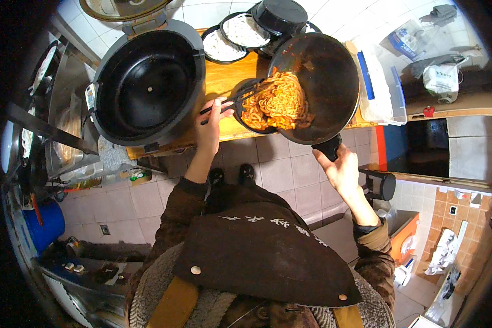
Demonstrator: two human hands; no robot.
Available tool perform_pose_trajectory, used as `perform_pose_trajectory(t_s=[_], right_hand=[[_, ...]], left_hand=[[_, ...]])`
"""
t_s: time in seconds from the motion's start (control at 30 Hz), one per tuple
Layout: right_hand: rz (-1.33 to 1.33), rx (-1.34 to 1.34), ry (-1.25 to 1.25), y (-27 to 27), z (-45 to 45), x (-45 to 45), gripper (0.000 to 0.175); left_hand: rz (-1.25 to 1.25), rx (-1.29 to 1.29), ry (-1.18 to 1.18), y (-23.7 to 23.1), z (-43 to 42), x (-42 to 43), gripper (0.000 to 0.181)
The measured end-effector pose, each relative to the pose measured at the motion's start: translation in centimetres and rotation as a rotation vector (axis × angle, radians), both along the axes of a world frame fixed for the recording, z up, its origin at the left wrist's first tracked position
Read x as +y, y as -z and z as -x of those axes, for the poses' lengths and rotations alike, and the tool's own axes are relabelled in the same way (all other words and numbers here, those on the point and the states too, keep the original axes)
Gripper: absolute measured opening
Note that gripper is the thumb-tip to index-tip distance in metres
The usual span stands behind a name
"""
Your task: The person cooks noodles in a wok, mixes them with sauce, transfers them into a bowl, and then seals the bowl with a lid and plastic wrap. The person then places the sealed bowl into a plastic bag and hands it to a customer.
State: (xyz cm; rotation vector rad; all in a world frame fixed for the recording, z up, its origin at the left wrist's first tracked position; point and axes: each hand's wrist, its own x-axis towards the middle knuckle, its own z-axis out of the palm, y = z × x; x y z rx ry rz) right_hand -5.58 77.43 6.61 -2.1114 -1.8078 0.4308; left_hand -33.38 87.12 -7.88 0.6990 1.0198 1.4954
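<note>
My left hand holds black chopsticks, whose tips reach into the noodles. My right hand grips the black handle of a dark wok, which is tilted over a round black bowl. Reddish sauced noodles lie across the wok's left side and the bowl, with thicker pieces in the bowl. The wok's left rim overlaps the bowl and hides part of it. Both stand over the wooden table.
A large black cooker pot with its lid raised is at left. Behind are black bowls with white contents and stacked black bowls. At right stands a clear plastic bin; a round-topped stool is below.
</note>
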Motion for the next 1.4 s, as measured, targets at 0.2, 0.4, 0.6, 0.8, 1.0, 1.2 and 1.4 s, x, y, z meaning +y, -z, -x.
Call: perform_pose_trajectory(t_s=[0.2,0.4,0.6,0.8,1.0,1.2,1.4], right_hand=[[0.038,0.011,-0.025,0.0,0.4,0.1,0.036],[-0.027,-0.034,-0.091,0.2,0.9,0.5,0.036],[-0.001,-0.107,-0.097,0.6,0.9,0.5,0.037],[-0.059,-0.111,-0.11,1.0,0.4,0.5,0.037],[-0.218,-0.089,-0.185,1.5,-0.2,0.5,0.034],[-0.235,-0.122,-0.191,2.0,-0.5,0.5,0.036],[-0.269,-0.195,-0.21,2.3,-1.1,0.3,0.036]], left_hand=[[-0.079,0.048,-0.11,-1.9,1.9,-2.2,0.028],[-0.078,-0.075,0.007,-1.5,0.9,-1.3,0.029],[0.07,0.06,-0.024,-1.3,1.3,-1.8,0.031],[-0.026,0.227,-0.096,-3.6,2.9,-4.2,0.027],[0.056,0.319,-0.069,-6.5,4.3,-5.7,0.024],[-0.041,0.174,-0.107,-6.1,2.1,-2.7,0.025],[0.085,0.158,-0.022,-5.8,1.5,-3.5,0.025]])
